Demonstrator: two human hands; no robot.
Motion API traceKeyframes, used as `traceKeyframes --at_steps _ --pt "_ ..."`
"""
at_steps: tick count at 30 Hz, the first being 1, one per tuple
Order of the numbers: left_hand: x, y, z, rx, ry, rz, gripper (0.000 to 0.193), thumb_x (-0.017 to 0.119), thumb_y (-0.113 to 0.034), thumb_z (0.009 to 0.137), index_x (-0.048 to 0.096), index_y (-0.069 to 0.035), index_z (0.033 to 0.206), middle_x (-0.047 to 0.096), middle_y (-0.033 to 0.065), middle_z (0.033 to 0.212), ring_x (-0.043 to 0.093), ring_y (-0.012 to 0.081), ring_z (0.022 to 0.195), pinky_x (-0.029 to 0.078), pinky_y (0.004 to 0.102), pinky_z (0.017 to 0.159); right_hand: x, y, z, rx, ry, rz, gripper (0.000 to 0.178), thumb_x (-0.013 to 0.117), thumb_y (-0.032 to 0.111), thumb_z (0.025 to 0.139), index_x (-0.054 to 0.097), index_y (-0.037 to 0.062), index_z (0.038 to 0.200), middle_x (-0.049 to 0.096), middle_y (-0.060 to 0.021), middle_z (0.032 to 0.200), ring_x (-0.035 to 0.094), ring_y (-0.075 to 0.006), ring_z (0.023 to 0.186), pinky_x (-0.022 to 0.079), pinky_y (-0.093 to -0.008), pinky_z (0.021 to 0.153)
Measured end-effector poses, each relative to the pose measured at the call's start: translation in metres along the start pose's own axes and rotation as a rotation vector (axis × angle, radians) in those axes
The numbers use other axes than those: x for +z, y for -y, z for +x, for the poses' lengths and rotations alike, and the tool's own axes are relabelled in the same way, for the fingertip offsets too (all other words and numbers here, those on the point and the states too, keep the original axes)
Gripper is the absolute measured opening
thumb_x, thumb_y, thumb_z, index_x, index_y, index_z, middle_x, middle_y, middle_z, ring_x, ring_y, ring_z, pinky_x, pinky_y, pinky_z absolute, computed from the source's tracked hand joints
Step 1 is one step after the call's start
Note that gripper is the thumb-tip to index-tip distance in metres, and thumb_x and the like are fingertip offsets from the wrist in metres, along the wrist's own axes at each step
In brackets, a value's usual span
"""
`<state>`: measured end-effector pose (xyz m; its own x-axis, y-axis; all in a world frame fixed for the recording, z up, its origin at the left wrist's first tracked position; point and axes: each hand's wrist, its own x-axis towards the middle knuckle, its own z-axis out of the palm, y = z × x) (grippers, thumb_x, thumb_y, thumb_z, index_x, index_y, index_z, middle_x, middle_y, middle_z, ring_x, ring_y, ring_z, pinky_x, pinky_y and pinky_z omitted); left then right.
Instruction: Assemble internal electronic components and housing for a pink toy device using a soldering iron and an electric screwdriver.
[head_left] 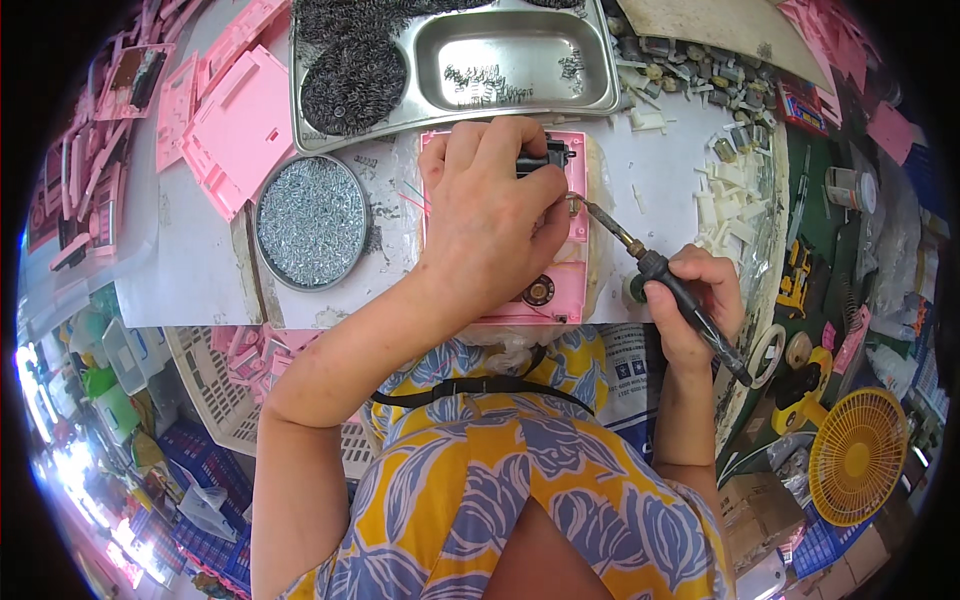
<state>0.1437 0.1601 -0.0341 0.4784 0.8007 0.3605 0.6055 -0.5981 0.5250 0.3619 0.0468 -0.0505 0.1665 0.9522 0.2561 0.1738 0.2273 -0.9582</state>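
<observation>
A pink plastic housing (565, 300) lies open on the worktable in front of me. A black part (560, 155) sits at its far end, and a round black piece (538, 290) at its near end. My left hand (485, 210) reaches over the housing with its fingers curled and thumb drawn in; what they pinch is hidden. A soldering iron (668, 275) with a dark handle is held in my right hand (705, 300). Its tip touches or nearly touches a small metal part (574, 205) beside my left thumb. Thin red and green wires (414, 196) stick out left of the housing.
A steel compartment tray (460, 112) holds dark springs (355, 85) at the far side. A round dish (312, 287) of small screws stands left. Pink panels (240, 125) pile up farther left. White plastic parts (722, 210) and small motors lie right; a yellow fan (858, 455) is lower right.
</observation>
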Motion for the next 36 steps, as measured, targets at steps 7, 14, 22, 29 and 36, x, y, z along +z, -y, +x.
traceKeyframes --at_steps 7,14,22,29,36 --pt "0.0 0.0 0.0 0.009 -0.011 0.015 0.006 0.073 -0.016 0.073 0.072 -0.012 0.078 0.058 0.0053 0.109 0.051 0.0283 0.105 0.034 0.0474 0.093 0.003 -0.001 0.0 0.005 -0.001 -0.006 0.031 0.08 -0.001 0.081 0.057 0.0016 0.101 0.06 -0.0052 0.082 0.05 -0.0082 0.068 0.038 -0.0217 0.061" --pt "0.0 0.0 0.0 0.019 -0.008 0.015 0.006 0.073 -0.016 0.074 0.072 -0.012 0.078 0.057 0.0053 0.109 0.05 0.0284 0.105 0.034 0.0475 0.092 0.001 -0.003 -0.003 -0.038 0.033 -0.046 0.031 0.081 -0.001 0.081 0.058 0.0013 0.102 0.061 -0.0065 0.081 0.05 -0.0095 0.067 0.038 -0.0233 0.06" --pt "0.001 0.0 0.0 0.035 -0.033 0.037 0.011 0.078 -0.016 0.07 0.072 -0.013 0.078 0.058 0.0057 0.107 0.052 0.0293 0.1 0.035 0.0456 0.089 -0.002 0.0 -0.003 -0.085 -0.009 -0.042 0.033 0.079 -0.005 0.081 0.056 0.0007 0.104 0.06 -0.0084 0.081 0.052 -0.0123 0.069 0.04 -0.024 0.062" --pt "0.0 0.0 0.0 0.043 -0.036 0.045 0.01 0.078 -0.016 0.071 0.071 -0.014 0.078 0.057 0.0054 0.107 0.052 0.0291 0.1 0.035 0.0459 0.087 -0.008 0.003 -0.003 -0.08 -0.027 -0.046 0.033 0.078 -0.006 0.08 0.057 0.001 0.104 0.059 -0.008 0.083 0.051 -0.0119 0.07 0.039 -0.0233 0.062" --pt "-0.001 0.0 0.001 0.054 -0.03 0.042 0.01 0.077 -0.016 0.071 0.071 -0.014 0.079 0.057 0.0045 0.105 0.053 0.0284 0.098 0.035 0.0454 0.086 -0.011 0.003 -0.004 -0.085 -0.024 -0.065 0.033 0.079 -0.005 0.08 0.058 0.0014 0.104 0.058 -0.0074 0.083 0.05 -0.0117 0.07 0.038 -0.0233 0.062"
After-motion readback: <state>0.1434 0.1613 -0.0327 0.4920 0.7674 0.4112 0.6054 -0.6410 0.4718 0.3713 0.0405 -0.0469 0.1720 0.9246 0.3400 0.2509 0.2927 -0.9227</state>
